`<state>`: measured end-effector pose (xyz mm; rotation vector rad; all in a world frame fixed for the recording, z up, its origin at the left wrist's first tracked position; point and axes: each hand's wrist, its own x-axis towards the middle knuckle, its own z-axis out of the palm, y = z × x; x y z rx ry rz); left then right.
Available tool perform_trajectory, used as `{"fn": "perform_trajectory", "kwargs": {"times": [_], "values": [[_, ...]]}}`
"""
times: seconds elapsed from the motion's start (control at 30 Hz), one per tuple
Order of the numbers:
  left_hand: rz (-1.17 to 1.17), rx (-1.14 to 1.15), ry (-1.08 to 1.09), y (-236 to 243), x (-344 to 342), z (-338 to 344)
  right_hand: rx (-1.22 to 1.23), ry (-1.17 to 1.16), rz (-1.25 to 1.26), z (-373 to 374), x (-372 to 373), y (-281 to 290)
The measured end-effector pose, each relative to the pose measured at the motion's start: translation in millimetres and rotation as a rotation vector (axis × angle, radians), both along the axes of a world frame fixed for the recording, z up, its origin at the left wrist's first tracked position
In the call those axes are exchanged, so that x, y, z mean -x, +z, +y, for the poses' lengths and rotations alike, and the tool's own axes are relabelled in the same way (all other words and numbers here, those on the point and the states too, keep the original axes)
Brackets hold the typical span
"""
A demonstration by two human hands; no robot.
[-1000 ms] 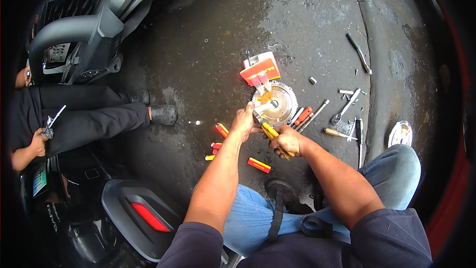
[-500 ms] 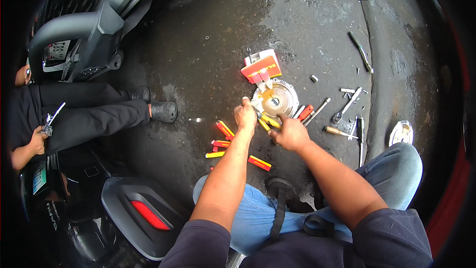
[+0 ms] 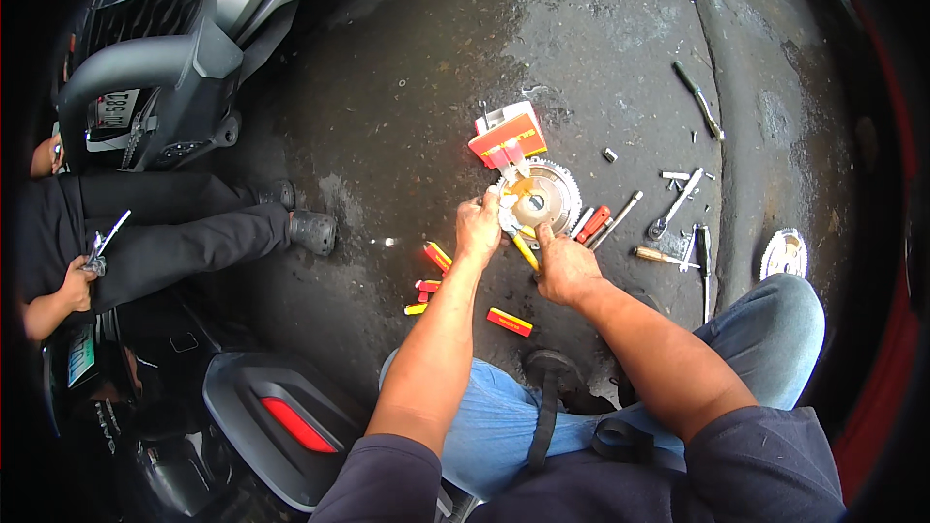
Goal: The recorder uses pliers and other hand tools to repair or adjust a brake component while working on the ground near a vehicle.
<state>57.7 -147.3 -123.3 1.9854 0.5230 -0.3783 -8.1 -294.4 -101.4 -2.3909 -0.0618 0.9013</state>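
Note:
A round metal gear plate (image 3: pixel 557 192) with a toothed rim lies on the dark floor in front of me. At its near left edge, my left hand (image 3: pixel 479 225) is closed on something pale that I cannot make out clearly. My right hand (image 3: pixel 570 266) grips yellow-handled pliers (image 3: pixel 524 249) at the plate's near edge, one finger reaching to the metal. The pliers' jaws are hard to see among the pale bits by my left fingers. Just beyond the plate stands an opened red and white box (image 3: pixel 511 136), with translucent strips hanging from it.
Small red and yellow boxes (image 3: pixel 509 322) lie near my left forearm. A red-handled tool (image 3: pixel 593 224), ratchet (image 3: pixel 675 205), wooden-handled screwdriver (image 3: pixel 659 255) and second gear (image 3: pixel 785 257) lie rightward. Motorcycles (image 3: pixel 145 63) and a person in black trousers (image 3: pixel 184 232) are at left.
My right hand has shifted slightly left and down, and the pliers' handles look closer together. My left hand stays at the plate's edge. The view has shifted slightly.

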Motion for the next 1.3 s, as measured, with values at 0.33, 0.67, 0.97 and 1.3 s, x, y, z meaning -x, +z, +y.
{"fn": "perform_trajectory", "kwargs": {"times": [0.33, 0.67, 0.97, 1.3], "values": [[0.507, 0.372, -0.271, 4.7, -20.9, 30.3, 0.028, -0.001, 0.104, -1.6, -1.0, 11.2], [0.565, -0.055, -0.630, 32.8, -42.4, 20.2, 0.004, -0.001, 0.071, -2.0, 6.1, 10.8], [0.305, -0.220, -0.606, -8.2, -23.5, 15.0, -0.045, 0.043, 0.231, -4.8, -2.5, 15.1], [0.203, -0.020, -0.422, -12.4, -18.2, 10.2, -0.525, -0.040, 0.346, -20.0, -2.5, -33.8]]}}
